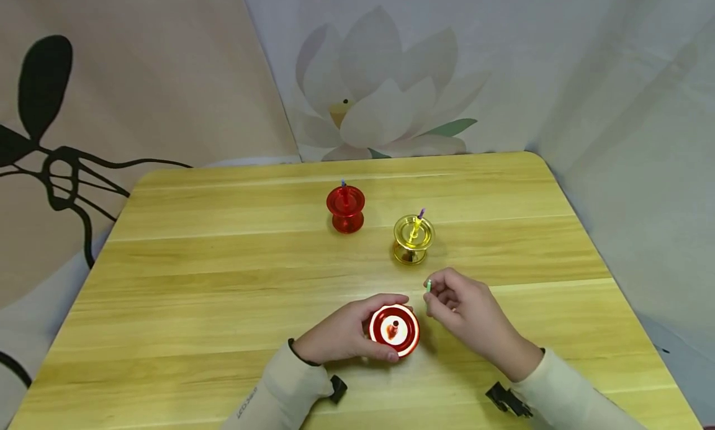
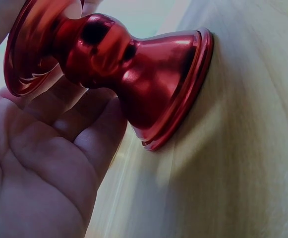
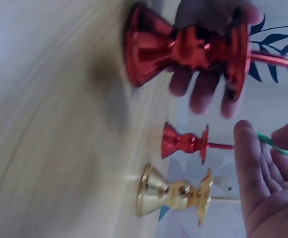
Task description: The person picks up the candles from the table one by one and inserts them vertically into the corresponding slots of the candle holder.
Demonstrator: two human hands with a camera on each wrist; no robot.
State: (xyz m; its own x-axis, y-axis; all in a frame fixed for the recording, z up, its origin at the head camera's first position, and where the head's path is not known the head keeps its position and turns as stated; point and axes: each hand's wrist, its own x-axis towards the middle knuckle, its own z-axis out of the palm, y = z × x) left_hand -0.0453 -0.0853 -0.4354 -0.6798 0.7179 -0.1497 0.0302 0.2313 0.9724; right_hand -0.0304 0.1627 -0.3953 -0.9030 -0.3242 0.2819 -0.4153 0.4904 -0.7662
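My left hand (image 1: pixel 349 331) grips a shiny red candle holder (image 2: pixel 156 74) round its waist, thumb and fingers under the dish. The holder is upright, its flared foot close over the table, a thin red stem rising from the dish. Just to its right, my right hand (image 1: pixel 469 312) pinches a short, thin green stick (image 3: pixel 274 144) between thumb and index finger. Beyond the hands stands a gold candle holder (image 1: pixel 410 254) with a purple-tipped stem. A second red candle holder (image 1: pixel 347 222), its stem tipped blue, stands farther back to the left.
The wood-grain table (image 1: pixel 195 306) has a rounded back corner. Light cloth (image 1: pixel 625 76) hangs behind and beside it, printed with a pale flower (image 1: pixel 385 76) and dark plant shapes. Black straps (image 1: pixel 508 400) hang at both wrists.
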